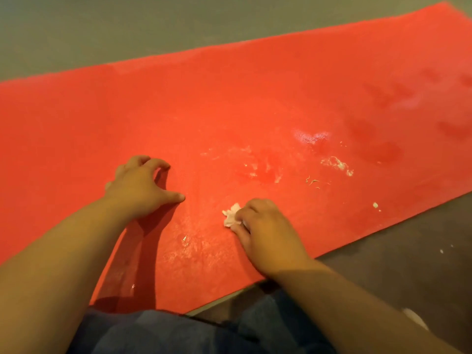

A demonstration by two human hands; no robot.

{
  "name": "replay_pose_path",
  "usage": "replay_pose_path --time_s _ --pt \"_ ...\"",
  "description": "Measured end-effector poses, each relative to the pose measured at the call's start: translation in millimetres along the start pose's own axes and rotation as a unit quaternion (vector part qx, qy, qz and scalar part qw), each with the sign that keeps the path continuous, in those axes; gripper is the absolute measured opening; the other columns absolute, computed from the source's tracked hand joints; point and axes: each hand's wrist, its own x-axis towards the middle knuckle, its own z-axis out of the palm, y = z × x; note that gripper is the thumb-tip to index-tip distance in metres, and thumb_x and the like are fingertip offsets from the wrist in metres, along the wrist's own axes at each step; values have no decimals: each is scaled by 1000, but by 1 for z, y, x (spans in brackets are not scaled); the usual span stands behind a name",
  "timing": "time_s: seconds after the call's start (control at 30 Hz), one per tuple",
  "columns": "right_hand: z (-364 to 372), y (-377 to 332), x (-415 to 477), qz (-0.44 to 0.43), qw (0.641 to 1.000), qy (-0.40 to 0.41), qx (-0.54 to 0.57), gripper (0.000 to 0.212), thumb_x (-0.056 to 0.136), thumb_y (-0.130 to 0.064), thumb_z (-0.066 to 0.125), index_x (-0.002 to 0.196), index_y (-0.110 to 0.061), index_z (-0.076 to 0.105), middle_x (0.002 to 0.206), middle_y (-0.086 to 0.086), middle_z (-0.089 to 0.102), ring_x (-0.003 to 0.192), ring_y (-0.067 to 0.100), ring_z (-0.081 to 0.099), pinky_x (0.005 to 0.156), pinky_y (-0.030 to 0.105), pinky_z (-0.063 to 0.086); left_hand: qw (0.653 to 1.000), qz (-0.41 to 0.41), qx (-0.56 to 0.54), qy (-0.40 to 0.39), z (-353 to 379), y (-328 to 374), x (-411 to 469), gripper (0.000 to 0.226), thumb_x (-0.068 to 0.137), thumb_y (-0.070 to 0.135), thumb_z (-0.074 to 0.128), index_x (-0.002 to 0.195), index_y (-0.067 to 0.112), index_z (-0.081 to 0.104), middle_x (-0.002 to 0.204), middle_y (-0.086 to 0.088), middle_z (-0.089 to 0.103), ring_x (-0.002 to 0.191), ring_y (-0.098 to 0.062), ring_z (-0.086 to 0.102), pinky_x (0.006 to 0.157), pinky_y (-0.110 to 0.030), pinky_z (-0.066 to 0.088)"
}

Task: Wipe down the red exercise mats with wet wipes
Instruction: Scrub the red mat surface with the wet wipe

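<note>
While the right hand [265, 233] presses down on the mat, its fingers are curled around a small crumpled white wipe [232, 215]. The wipe is held tight between the fingertips and the thumb, and only a part of it shows at the left side of the hand. The back of this hand faces up. Its forearm goes from the lower right of the frame toward the centre, over the near edge of the mat.

The wipe touches the red exercise mat [229, 98] in the lower centre of the frame. The mat lies flat on a grey floor [76, 29] and runs diagonally from the left edge to the upper right corner.

The left hand [141, 187] stands on the mat just left of centre and well apart from the wipe. Its fingers are arched and spread, with the tips on the red surface, and the thumb is stretched out to the right. It holds nothing. Its forearm comes from the lower left corner.

Right of the hands the mat has a shiny wet patch [311, 136], several darker damp marks [378, 149] and some white crumbs [337, 164]. At the bottom edge blue jeans [153, 333] are visible.
</note>
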Motion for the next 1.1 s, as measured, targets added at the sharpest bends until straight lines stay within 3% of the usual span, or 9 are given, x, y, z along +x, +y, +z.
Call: replay_pose_path --time_s 0.07,0.27,0.43,0.5,0.6,0.73,0.83,0.97,1.1 --pt "-7 17 6 -1 1000 -15 0 11 88 -22 62 88 -12 68 90 5 59 89 24 53 77 34 45 1000 -3 11 -15 -2 5 4 80 54 59 81 125 39 49 141 -6 35 135 -28 30 108 -50 31" --pt "-38 71 69 205 970 114 -57 15 86 -5 55 94 -6 68 101 14 59 96 32 54 81 33 37 996 -9 60 -61 2 34 7 82 68 43 75 138 34 33 132 -16 34 124 -40 34 100 -53 40" --pt "0 7 22 19 1000 17 11 16 83 -7 62 89 -18 72 92 2 67 90 22 58 82 34 47 994 -12 67 -82 0 35 9 85 71 40 74 141 36 26 143 -19 25 130 -44 26 99 -56 40" --pt "-8 21 24 -27 1000 8 -10 13 83 -13 64 90 -20 73 90 -1 68 88 23 57 80 34 46 994 -6 67 -90 0 34 10 85 73 40 73 142 36 24 146 -22 22 132 -47 24 99 -53 40" --pt "-31 65 65 89 990 81 -79 14 87 -14 62 95 -14 72 95 7 66 96 29 54 83 31 36 993 -1 71 -96 -3 34 10 84 75 37 71 144 35 23 149 -23 19 133 -49 23 100 -50 40" --pt "-29 65 88 208 967 147 -23 18 86 -5 58 94 -13 72 100 7 66 101 26 56 84 23 34 992 -3 70 -102 -5 39 11 84 79 34 70 146 34 20 151 -24 15 136 -50 21 102 -51 39" --pt "0 21 60 101 988 114 38 20 83 -3 63 87 -20 73 95 -1 68 94 19 58 86 17 35 992 -4 69 -106 -5 40 11 82 80 30 68 146 32 19 153 -24 12 137 -51 18 102 -50 40" --pt "-7 27 48 -37 999 14 21 14 84 -11 67 92 -19 74 92 -1 68 90 22 58 84 30 43 992 0 72 -104 -3 37 11 80 81 27 67 146 33 20 154 -23 9 138 -52 16 101 -51 39" --pt "-36 78 106 151 980 110 -64 18 85 -7 60 97 -11 73 100 10 64 98 30 56 83 27 35 992 1 69 -104 -5 39 11 77 82 26 65 145 33 20 156 -22 3 140 -52 10 105 -54 36"
